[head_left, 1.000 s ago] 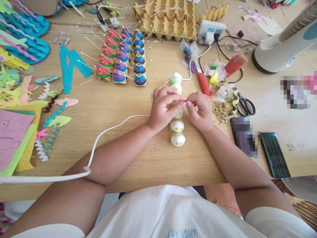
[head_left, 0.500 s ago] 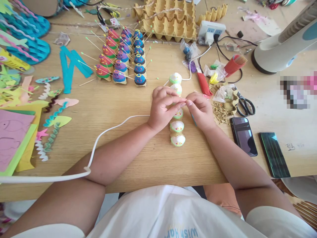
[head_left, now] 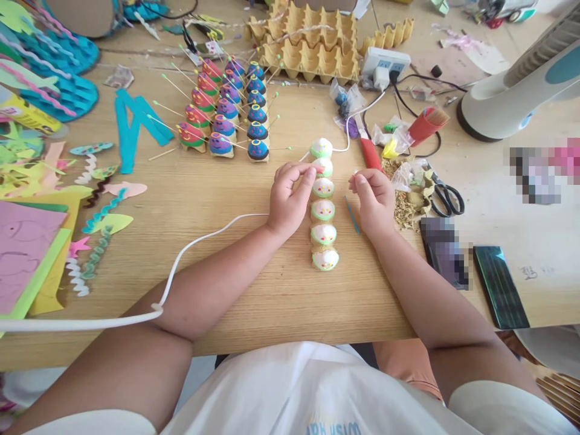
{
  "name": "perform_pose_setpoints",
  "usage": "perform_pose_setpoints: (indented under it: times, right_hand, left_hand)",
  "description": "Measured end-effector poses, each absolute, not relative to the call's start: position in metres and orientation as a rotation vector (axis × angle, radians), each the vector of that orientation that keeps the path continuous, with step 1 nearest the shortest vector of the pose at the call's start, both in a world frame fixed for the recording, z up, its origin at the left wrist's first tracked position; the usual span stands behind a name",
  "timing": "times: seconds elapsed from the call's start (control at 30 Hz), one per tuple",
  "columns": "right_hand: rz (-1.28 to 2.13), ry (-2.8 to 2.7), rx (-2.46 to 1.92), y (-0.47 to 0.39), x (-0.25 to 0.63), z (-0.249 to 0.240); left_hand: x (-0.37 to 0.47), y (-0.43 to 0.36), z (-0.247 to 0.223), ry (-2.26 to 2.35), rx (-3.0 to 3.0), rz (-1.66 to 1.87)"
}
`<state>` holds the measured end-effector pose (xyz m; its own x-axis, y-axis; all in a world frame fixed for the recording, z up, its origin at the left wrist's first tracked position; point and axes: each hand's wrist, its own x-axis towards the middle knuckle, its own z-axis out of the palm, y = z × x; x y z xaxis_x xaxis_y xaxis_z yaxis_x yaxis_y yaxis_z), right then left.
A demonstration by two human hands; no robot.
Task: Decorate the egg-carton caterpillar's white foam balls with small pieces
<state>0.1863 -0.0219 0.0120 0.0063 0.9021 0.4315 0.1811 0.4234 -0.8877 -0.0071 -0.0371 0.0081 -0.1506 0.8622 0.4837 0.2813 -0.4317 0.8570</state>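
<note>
A row of egg-carton cups topped with white and green clay [head_left: 323, 211], with small red and yellow face details, runs down the table in front of me. My left hand [head_left: 291, 196] is beside the row's upper part, thumb and forefinger pinched. A tiny reddish bit seems to show at its fingertips, too small to name. To the right of the row, my right hand [head_left: 374, 200] is closed, thumb pressed to the curled forefinger; what it holds, if anything, is hidden. A thin blue stick [head_left: 352, 215] lies between the row and my right hand.
Painted carton cups [head_left: 222, 125] with pins stand at the back left, before egg trays [head_left: 312, 54]. Scissors [head_left: 446, 192], a red-handled knife [head_left: 370, 154] and a dark phone [head_left: 501, 287] lie to the right. A white cable [head_left: 190, 241] crosses my left arm.
My hands, fingertips together over the row before, have parted: the left a little left, the right a little right. More of the row and the blue stick now show.
</note>
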Motion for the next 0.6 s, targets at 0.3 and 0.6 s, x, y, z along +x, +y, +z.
perform_pose_setpoints:
  times: [0.3,0.6]
  right_hand:
    - [0.678,-1.588,-1.061,-0.0243,0.1869,0.0115]
    - [0.697,-1.582,-1.082,-0.0256,0.1883,0.0127]
  left_hand:
    - [-0.0072,-0.0357,0.0021,1.342,1.723,1.58]
    - [-0.0059,-0.0372,0.0077,1.3,1.666,1.595]
